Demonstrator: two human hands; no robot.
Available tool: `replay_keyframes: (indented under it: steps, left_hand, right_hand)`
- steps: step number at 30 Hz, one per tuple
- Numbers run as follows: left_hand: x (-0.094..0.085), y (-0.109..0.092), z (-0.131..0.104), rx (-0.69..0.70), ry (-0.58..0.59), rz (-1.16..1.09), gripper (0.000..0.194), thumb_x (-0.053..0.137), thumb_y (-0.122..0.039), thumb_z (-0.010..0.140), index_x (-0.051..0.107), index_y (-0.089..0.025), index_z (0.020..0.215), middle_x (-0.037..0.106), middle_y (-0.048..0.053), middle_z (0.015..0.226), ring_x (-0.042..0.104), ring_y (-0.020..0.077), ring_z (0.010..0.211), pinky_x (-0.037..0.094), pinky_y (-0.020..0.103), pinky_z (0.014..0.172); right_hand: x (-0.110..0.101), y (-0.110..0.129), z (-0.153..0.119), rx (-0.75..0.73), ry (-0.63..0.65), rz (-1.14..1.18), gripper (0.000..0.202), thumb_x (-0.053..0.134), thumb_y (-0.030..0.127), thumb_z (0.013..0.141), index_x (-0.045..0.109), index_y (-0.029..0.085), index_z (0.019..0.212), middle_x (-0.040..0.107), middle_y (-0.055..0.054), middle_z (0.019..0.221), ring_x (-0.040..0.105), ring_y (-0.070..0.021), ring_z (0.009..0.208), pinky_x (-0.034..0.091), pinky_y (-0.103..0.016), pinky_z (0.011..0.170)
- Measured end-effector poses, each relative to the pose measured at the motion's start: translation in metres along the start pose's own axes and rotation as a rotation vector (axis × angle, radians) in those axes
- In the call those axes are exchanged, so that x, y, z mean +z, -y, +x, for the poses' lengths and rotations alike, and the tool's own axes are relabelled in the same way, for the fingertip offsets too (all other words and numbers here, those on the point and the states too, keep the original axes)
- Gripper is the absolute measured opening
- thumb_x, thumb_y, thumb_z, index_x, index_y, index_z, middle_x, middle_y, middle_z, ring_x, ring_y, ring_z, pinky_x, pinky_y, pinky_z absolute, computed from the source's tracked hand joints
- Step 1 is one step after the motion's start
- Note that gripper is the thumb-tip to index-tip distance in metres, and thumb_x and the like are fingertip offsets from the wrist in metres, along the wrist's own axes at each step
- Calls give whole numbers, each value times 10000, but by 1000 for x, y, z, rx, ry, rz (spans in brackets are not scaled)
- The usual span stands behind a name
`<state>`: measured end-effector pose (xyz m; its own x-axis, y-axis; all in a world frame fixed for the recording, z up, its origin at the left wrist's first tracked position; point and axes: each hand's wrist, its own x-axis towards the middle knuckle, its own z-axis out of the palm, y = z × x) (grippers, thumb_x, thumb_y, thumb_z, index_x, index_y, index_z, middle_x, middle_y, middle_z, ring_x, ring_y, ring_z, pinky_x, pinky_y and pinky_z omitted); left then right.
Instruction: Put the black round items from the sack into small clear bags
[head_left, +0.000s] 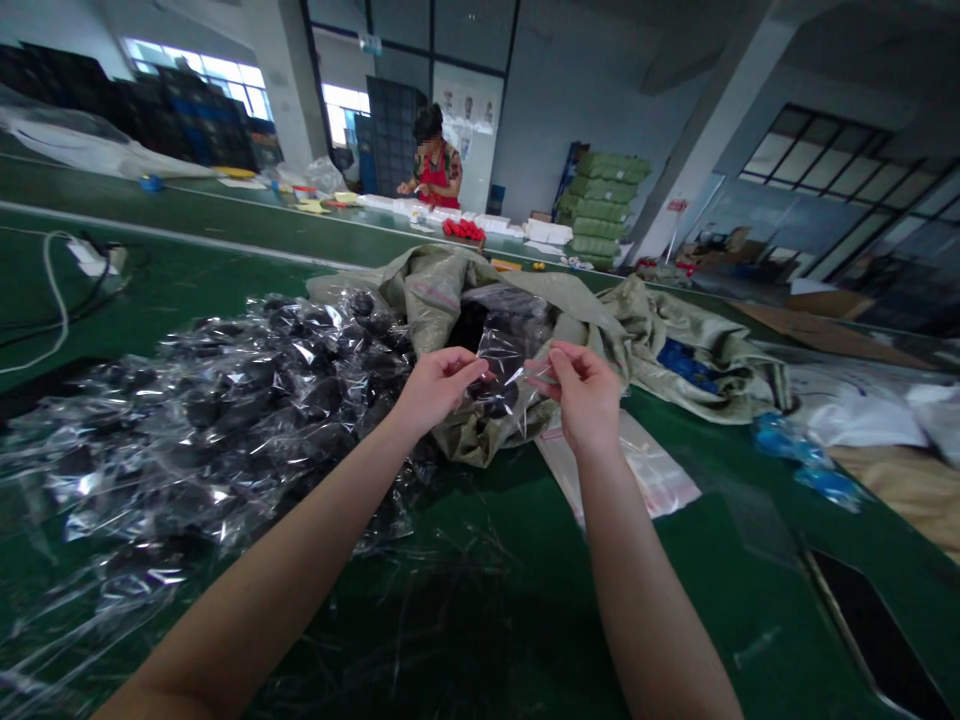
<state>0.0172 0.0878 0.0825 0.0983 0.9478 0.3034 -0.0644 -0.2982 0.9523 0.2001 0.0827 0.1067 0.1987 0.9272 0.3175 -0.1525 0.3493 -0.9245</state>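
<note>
A clear plastic bag (504, 350) is stretched between my two hands, in front of the mouth of a woven sack. My left hand (442, 385) pinches its left side between thumb and fingers. On the other side my right hand (583, 390) is closed on the bag's right edge. Something dark shows through the film, but I cannot tell whether it is inside the bag or behind it. The olive woven sack (431, 280) lies open just beyond my hands. Left of my hands spreads a heap of black items in clear wrappers (285, 400).
Flat clear bags (660, 470) lie under my right forearm. A phone (874, 625) rests at the lower right, and blue wrapped items (810, 460) lie above it. Another sack (705, 350) holds blue items. A cable with a plug (90, 258) lies left. A person (436, 170) works across the tables.
</note>
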Motion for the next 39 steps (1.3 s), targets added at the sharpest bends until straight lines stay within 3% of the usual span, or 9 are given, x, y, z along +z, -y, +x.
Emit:
replay_keyframes:
  steps: [5,12,15,19,25,29,39]
  left_hand:
    - [-1,2,3,-1,-140,-40,229,684,-367,780,644,-155,702,429,-75,429,331,47,325,209,195,337]
    - [-2,0,3,8,-141,-72,225,687,-362,786,635,-159,702,402,-86,392,325,51,312,236,196,336]
    - [-5,0,4,19,-121,-55,236,686,-375,783,648,-152,713,455,-69,415,326,48,319,232,200,343]
    - [-7,2,6,30,-135,-1,249,687,-387,773,671,-141,741,575,-29,512,332,43,329,208,214,342]
    - [-7,8,8,61,-200,34,249,662,-388,805,664,-156,716,440,-70,400,335,61,319,233,216,348]
    - [-7,8,8,56,-206,9,235,655,-367,814,646,-160,703,458,-63,413,329,58,318,220,215,342]
    - [-7,9,8,58,-220,24,244,646,-385,818,639,-164,716,451,-65,421,332,58,328,233,213,351]
  right_hand:
    - [-4,3,1,143,81,60,362,818,436,644,664,195,867,700,-9,828,706,-158,777,614,-279,681]
    - [-7,-3,1,201,200,-19,321,860,388,572,710,181,765,714,-17,731,682,-149,700,603,-297,702]
    - [-10,-7,4,219,203,-26,301,866,364,557,697,180,723,712,-13,706,677,-141,666,598,-300,709]
    - [-12,-11,7,220,193,-37,281,859,342,564,696,180,727,714,-12,712,677,-140,662,596,-294,697]
    - [-11,-7,5,255,208,-117,254,829,373,642,707,189,767,714,-31,726,678,-166,706,593,-316,685]
    - [-12,-4,2,261,329,-182,220,818,348,649,733,191,776,719,-32,748,666,-158,715,582,-325,728]
    - [-13,-11,3,232,369,-261,180,771,328,660,744,199,782,713,-20,763,640,-151,715,562,-320,733]
